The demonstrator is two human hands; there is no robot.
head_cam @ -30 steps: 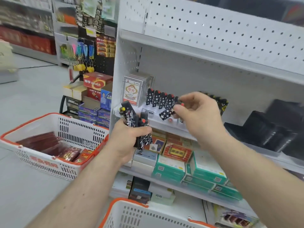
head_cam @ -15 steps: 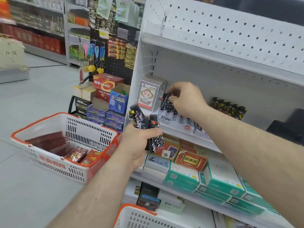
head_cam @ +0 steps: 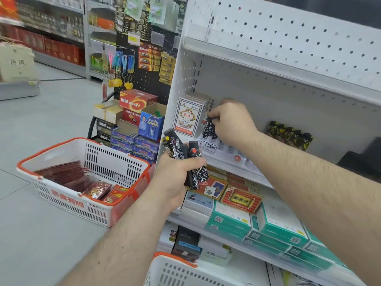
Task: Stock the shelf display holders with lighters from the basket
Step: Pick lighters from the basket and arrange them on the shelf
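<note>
Star-print lighter (head_cam: 209, 130) pinched in right hand (head_cam: 231, 122), going upright into white display holder (head_cam: 226, 153) on the shelf, just right of the card box (head_cam: 188, 117). Left hand (head_cam: 175, 178) gripping spare lighters (head_cam: 181, 155) close by, ready for feeding. Basket (head_cam: 82, 182) far left on floor.

My left hand (head_cam: 175, 178) grips black plastic lighters with white circuit-like patterning (head_cam: 186, 159); one has a red button. At the shelf's left edge, my right hand (head_cam: 232, 122) pinches a black, white-starred lighter (head_cam: 209, 130). The white plastic basket (head_cam: 68, 200) has orange trim.
</note>
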